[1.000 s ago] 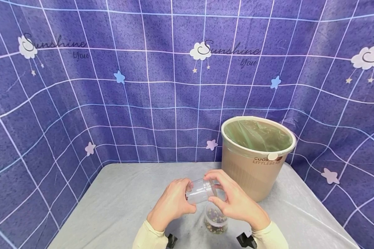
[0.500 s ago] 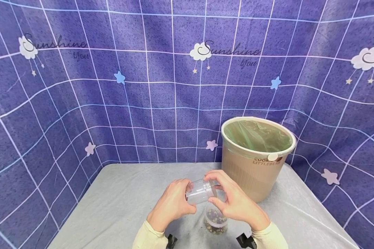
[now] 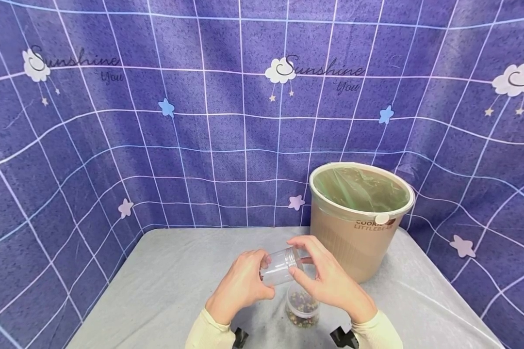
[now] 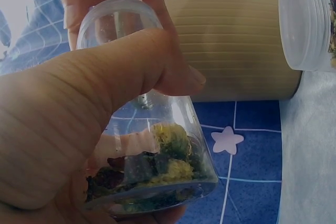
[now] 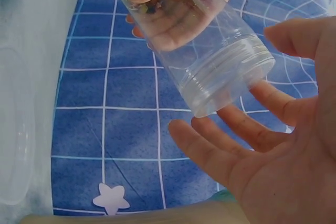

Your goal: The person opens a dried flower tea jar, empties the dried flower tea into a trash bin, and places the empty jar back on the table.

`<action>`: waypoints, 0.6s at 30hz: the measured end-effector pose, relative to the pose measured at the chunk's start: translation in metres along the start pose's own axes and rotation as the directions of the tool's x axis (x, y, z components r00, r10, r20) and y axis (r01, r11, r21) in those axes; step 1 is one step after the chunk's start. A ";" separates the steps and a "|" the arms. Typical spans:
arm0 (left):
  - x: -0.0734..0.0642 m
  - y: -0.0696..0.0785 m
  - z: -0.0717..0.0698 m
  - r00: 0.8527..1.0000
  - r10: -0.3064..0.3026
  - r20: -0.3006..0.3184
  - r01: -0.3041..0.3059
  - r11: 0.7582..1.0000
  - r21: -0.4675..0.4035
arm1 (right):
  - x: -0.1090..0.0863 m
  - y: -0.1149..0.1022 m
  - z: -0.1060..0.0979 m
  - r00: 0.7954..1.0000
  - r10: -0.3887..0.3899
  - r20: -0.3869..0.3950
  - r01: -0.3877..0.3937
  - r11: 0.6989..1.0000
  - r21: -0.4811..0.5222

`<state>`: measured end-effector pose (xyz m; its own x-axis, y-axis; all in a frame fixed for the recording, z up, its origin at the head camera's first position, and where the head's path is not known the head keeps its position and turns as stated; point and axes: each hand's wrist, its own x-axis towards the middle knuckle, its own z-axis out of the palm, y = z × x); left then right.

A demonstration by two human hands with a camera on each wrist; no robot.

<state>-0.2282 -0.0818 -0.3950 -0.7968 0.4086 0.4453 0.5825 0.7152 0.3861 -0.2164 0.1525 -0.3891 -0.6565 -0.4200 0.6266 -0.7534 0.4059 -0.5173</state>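
A clear plastic jar point(image 3: 276, 267) is tilted almost on its side in the air, its threaded mouth towards the right. My left hand point(image 3: 243, 278) grips it around the base end. Dark and yellow dried flower pieces point(image 4: 173, 153) lie at its bottom, seen in the left wrist view. Around the mouth end is my right hand point(image 3: 332, 281), its fingers spread; in the right wrist view the thumb stands off the rim and the fingertips are close by it. Just below the hands, a second clear jar point(image 3: 302, 317) holding dried flower bits stands on the table.
A beige bin point(image 3: 353, 242) lined with a green bag stands behind my right hand. Grey cloth covers the table point(image 3: 179, 276). A purple checked curtain point(image 3: 227, 126) hangs at the back and both sides.
My right thumb has shifted slightly up and left beside the jar's mouth, and the right fingers have spread a little. The left hand and its jar are nearly still.
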 end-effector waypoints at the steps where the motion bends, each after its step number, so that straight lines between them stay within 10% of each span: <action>1: 0.000 0.000 0.000 1.000 0.000 0.000 0.000 1.000 0.002 | 0.000 0.000 0.000 1.000 0.004 -0.005 -0.004 1.000 -0.004; 18: 0.000 0.001 0.001 1.000 0.008 0.014 -0.008 1.000 -0.007 | -0.001 0.002 0.008 0.993 0.105 -0.056 -0.106 0.994 -0.019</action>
<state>-0.2273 -0.0802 -0.3958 -0.7940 0.4226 0.4370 0.5904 0.7075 0.3884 -0.2177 0.1469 -0.3952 -0.7288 -0.3285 0.6008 -0.6786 0.4634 -0.5699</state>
